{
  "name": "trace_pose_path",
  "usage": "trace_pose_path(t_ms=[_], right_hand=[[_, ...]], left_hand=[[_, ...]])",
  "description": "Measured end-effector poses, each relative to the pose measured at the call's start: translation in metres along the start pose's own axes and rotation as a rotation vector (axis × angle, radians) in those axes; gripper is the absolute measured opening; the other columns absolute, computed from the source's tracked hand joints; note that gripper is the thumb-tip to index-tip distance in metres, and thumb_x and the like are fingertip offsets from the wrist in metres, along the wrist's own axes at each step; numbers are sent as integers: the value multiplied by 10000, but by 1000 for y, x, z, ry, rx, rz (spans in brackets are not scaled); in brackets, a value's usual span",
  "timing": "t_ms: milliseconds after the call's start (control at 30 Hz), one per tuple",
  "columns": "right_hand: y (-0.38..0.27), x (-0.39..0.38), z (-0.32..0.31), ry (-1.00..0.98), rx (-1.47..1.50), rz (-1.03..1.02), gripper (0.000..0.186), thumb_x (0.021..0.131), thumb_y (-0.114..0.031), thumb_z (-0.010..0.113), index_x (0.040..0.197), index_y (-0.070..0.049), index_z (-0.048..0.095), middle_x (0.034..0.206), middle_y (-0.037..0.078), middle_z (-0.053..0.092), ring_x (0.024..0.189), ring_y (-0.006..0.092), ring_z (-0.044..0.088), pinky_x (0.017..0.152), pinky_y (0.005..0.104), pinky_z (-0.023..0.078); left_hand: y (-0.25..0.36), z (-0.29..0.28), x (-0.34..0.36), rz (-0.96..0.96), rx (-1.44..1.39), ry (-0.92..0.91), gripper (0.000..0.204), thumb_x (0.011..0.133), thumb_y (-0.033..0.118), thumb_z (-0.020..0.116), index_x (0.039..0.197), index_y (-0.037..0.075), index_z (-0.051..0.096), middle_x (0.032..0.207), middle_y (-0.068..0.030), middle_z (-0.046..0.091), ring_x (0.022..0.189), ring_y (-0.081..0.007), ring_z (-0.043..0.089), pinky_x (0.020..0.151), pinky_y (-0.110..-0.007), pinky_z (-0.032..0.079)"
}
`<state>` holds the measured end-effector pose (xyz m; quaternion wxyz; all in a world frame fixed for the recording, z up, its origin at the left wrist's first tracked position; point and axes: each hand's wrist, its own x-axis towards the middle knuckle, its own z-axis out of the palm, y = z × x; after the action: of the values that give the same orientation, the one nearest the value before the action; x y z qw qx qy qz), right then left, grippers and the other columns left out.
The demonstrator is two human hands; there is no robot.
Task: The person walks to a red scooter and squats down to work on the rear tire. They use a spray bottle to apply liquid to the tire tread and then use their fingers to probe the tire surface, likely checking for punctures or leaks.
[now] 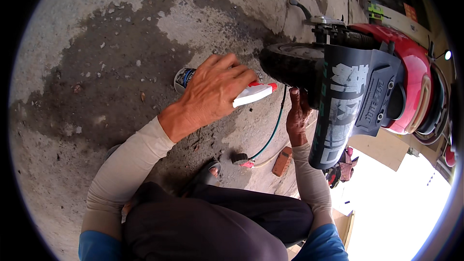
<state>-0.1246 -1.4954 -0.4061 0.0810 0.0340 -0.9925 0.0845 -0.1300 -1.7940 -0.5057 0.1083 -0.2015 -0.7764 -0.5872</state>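
Clamping fingers on a bottle, the left hand is near the tyre; the right hand, fingers unclear, is closer.

Close-fitting beige fabric arm sleeves, one per arm, down to the wrist, wrinkled around the elbow; left hand and right hand both bare; blue cloth top, only its sleeve ends in view; loose dark charcoal-brown cloth trousers; dark grey open-toed sandal, partly hidden.
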Motion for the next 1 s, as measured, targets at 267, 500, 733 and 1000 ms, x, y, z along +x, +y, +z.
trace_pose_path(t_ms=[267, 500, 733, 1000], right_hand=[[1, 3, 2, 7, -44, -23, 415, 959, -256, 836, 1219, 4, 643, 1158, 119, 706, 1055, 181, 659, 900, 337, 540], [5, 4, 3, -36, -74, 34, 404, 959, -266, 836, 1196, 6, 654, 1154, 130, 709, 1063, 188, 665, 903, 341, 541], [-9, -3, 24, -201, 295, 275, 380, 932, -190, 853, 1204, 4, 673, 1125, 124, 732, 1063, 170, 694, 912, 316, 560], [-77, -38, -17, -482, 352, -154, 153, 944, 69, 620, 1059, -17, 673, 976, 148, 717, 834, 285, 718, 772, 381, 576]], left_hand=[[0, 3, 0, 8, 15, 1, 324, 804, 116, 852, 1096, 69, 720, 1072, -51, 751, 1064, -249, 649, 905, -398, 486], [1, 4, 2, 21, 19, 18, 296, 813, 138, 845, 1068, 62, 716, 1045, -58, 743, 1038, -249, 648, 889, -403, 483], [5, -5, 2, -12, 21, 0, 245, 852, 192, 826, 1042, 72, 728, 984, -48, 740, 978, -237, 639, 870, -390, 481], [2, 2, -2, 35, 29, 85, 259, 822, 165, 850, 1029, 85, 716, 987, -45, 714, 990, -249, 649, 862, -394, 479]])
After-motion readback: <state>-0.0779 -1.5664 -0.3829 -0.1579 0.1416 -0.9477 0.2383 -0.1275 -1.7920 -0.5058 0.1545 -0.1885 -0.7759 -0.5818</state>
